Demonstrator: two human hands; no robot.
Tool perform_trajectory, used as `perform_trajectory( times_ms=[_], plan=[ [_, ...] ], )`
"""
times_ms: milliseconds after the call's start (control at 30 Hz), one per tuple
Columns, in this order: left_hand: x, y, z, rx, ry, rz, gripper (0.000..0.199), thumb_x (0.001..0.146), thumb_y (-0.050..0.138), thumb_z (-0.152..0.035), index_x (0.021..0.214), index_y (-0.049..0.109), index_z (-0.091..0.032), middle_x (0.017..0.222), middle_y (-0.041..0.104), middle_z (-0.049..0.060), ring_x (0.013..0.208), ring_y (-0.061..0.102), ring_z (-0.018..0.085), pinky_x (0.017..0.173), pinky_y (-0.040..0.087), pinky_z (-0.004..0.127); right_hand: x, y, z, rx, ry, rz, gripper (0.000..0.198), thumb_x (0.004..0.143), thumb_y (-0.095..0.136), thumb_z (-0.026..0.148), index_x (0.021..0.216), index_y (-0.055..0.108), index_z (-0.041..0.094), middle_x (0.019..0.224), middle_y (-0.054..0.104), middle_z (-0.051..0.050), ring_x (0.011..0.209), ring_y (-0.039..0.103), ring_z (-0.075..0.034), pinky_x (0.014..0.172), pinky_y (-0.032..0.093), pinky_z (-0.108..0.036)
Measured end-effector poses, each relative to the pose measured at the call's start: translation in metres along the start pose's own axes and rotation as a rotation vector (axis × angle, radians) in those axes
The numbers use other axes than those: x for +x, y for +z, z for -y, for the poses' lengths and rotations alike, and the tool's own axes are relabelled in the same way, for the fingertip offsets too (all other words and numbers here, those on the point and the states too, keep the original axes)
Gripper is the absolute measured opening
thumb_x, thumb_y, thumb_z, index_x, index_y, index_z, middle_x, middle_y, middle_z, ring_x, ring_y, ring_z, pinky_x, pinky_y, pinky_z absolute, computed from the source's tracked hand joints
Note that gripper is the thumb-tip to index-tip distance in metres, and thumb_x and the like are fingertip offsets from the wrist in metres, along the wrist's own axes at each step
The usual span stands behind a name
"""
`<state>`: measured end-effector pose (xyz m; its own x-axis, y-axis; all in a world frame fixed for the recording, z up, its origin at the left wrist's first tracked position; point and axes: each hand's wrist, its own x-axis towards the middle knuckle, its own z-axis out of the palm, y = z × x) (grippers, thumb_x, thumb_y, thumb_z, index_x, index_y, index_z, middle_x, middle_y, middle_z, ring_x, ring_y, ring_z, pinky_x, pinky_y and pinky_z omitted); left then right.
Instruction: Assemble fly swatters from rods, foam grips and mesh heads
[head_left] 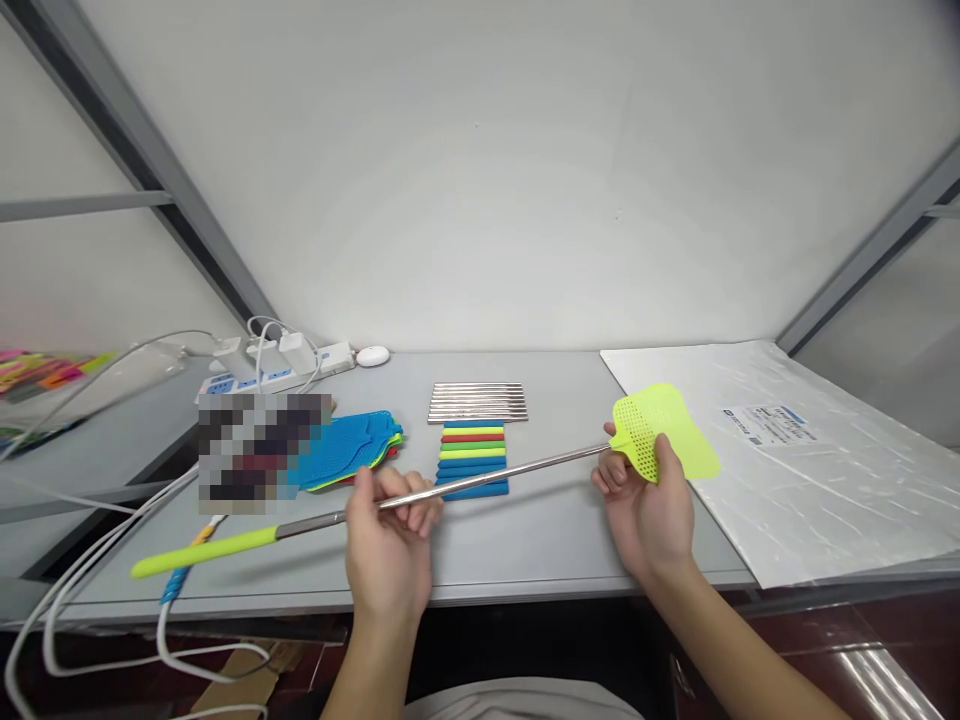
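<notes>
A fly swatter (495, 473) with a yellow-green perforated head, a silver telescopic rod and a yellow-green grip spans the space between my hands above the desk. My left hand (394, 545) is closed around the rod near its middle. At the other end, my right hand (649, 500) pinches the head, thumb on its face. Behind the rod lies a row of coloured handle sleeves (472, 452), blue, red, green and yellow. Beyond them sits a row of silver rods (478, 400). Left of these is a stack of swatter heads (349, 448), blue on top.
A power strip (281, 378) with white chargers stands at the back left, its cables (97, 540) hanging over the front edge. Beside it is a small white case (373, 356). A white wrapped board (787, 460) covers the desk's right side. A bag of colourful items (60, 375) lies far left.
</notes>
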<state>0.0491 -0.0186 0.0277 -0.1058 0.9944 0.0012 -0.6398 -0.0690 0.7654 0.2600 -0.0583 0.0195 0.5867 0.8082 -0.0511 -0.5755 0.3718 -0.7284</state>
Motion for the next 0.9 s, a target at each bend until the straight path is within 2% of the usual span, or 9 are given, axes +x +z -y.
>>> perform_trajectory(
  times_ms=[133,200,300,400,533,667,767,900],
  plan=[
    [0.019,-0.011,-0.019,-0.143,0.128,-0.237,0.033,0.088,0.043,-0.041,0.065,0.048,-0.018,0.066,0.054,0.001,0.057,0.054,0.014,0.053,0.047,0.028,0.005,-0.003,0.000,-0.036,-0.114,-0.027,0.025,0.089,0.053,0.043,0.098,0.062,0.021,0.087,0.059,-0.003,0.064,0.048,-0.013,0.055,0.039,-0.027],
    [0.028,-0.018,-0.030,-0.229,0.134,-0.330,0.029,0.088,0.039,-0.037,0.068,0.047,-0.018,0.070,0.056,0.001,0.056,0.054,0.013,0.053,0.048,0.028,0.008,-0.004,0.001,-0.045,-0.141,-0.035,0.023,0.089,0.054,0.042,0.097,0.060,0.022,0.089,0.060,-0.003,0.066,0.049,-0.014,0.056,0.039,-0.027],
    [0.036,-0.028,-0.046,-0.351,0.161,-0.380,0.029,0.094,0.031,-0.027,0.069,0.043,-0.018,0.062,0.049,-0.003,0.048,0.047,0.008,0.046,0.043,0.021,0.009,-0.004,0.001,-0.051,-0.144,-0.022,0.022,0.089,0.053,0.041,0.098,0.060,0.022,0.092,0.059,-0.004,0.066,0.048,-0.014,0.055,0.038,-0.027],
    [0.039,-0.036,-0.058,-0.441,0.172,-0.368,0.031,0.098,0.029,-0.024,0.070,0.039,-0.019,0.055,0.039,-0.007,0.041,0.038,0.004,0.041,0.037,0.015,0.006,-0.002,0.000,-0.044,-0.135,-0.025,0.020,0.089,0.054,0.039,0.098,0.059,0.022,0.095,0.058,-0.004,0.067,0.047,-0.013,0.055,0.038,-0.027],
    [0.042,-0.050,-0.072,-0.420,0.239,-0.294,0.032,0.100,0.029,-0.023,0.070,0.035,-0.019,0.051,0.034,-0.008,0.038,0.031,0.003,0.036,0.030,0.013,0.006,-0.004,0.000,-0.021,-0.156,-0.076,0.015,0.088,0.057,0.034,0.099,0.058,0.024,0.086,0.051,0.001,0.060,0.040,-0.011,0.054,0.036,-0.027],
    [0.047,-0.057,-0.075,-0.435,0.268,-0.280,0.039,0.102,0.024,-0.033,0.065,0.030,-0.020,0.047,0.026,-0.008,0.035,0.026,0.005,0.033,0.023,0.016,0.008,-0.008,0.003,-0.054,-0.139,-0.045,0.014,0.088,0.058,0.035,0.093,0.059,0.022,0.064,0.031,0.007,0.052,0.023,-0.010,0.047,0.025,-0.024],
    [0.047,-0.049,-0.066,-0.472,0.287,-0.303,0.037,0.099,0.027,-0.029,0.064,0.025,-0.020,0.047,0.023,-0.007,0.034,0.021,0.005,0.032,0.018,0.017,0.002,-0.003,0.000,-0.119,-0.158,-0.043,0.022,0.089,0.056,0.040,0.093,0.063,0.020,0.060,0.020,0.009,0.051,0.018,-0.010,0.046,0.021,-0.024],
    [0.036,-0.019,-0.043,-0.500,0.226,-0.237,0.036,0.098,0.029,-0.025,0.063,0.023,-0.020,0.048,0.021,-0.008,0.035,0.021,0.006,0.033,0.017,0.019,-0.024,0.013,-0.014,-0.135,-0.069,-0.014,0.037,0.092,0.048,0.050,0.106,0.064,0.020,0.057,0.024,0.009,0.049,0.020,-0.010,0.045,0.020,-0.024]
  ],
)
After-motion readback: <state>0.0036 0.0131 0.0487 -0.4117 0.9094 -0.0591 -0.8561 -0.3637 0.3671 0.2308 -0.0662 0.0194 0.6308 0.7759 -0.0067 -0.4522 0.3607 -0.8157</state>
